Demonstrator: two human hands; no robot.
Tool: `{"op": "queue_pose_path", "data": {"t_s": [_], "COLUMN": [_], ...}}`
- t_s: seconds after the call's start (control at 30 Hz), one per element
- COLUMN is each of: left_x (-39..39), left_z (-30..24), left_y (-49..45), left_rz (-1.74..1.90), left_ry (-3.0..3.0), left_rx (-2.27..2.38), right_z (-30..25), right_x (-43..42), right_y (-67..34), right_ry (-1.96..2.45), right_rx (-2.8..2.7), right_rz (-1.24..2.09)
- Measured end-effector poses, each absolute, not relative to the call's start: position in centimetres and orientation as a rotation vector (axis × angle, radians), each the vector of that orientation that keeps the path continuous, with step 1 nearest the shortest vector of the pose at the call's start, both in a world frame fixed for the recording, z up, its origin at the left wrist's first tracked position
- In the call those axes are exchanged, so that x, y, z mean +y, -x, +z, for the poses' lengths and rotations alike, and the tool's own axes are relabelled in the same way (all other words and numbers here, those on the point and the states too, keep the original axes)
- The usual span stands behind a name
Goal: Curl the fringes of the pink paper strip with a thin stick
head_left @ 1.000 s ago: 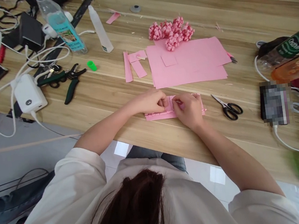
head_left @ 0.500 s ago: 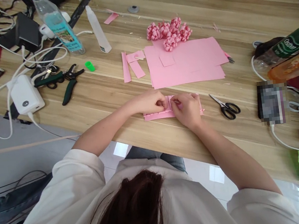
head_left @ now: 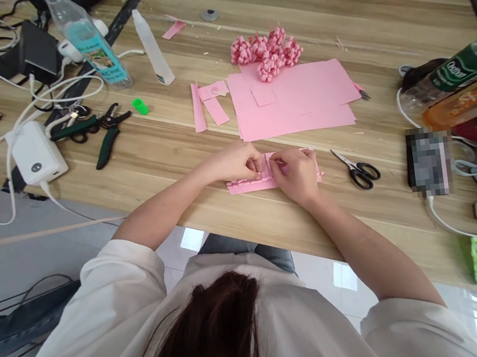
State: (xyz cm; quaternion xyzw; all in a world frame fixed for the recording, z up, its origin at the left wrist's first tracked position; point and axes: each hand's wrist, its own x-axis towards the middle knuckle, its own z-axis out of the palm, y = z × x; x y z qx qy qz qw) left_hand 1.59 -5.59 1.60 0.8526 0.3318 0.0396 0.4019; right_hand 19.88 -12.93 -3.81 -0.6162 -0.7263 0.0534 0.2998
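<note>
A fringed pink paper strip lies on the wooden table's front part, its cut edge towards me. My left hand pinches its folded part from the left, and my right hand pinches it from the right. Their fingertips nearly meet, hiding the middle of the paper. A thin pale sliver shows by my right fingers, too small to name. Black-handled scissors lie to the right of my right hand, apart from it.
A stack of pink paper sheets lies ahead, with curled pink paper rosettes and loose pink strips beside it. Green-handled pliers, a white charger, cables, bottles and a glue bottle stand further off.
The whole view has drifted slightly, so the table items sit a little further left. My hands stay pinched together on the pink paper.
</note>
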Motion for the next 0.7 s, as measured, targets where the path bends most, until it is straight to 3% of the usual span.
{"op": "queue_pose_path", "data": {"t_s": [0.7], "left_x": [-5.92], "left_z": [2.2], "left_y": [-1.62], "left_rz": [0.134], "left_ry": [-2.217], "left_rx": [0.832], "right_z": [-3.32], "right_x": [-12.96], "right_y": [-19.76], "right_ry": [1.691], "right_rx": [-1.939], "right_rz": [0.173]}}
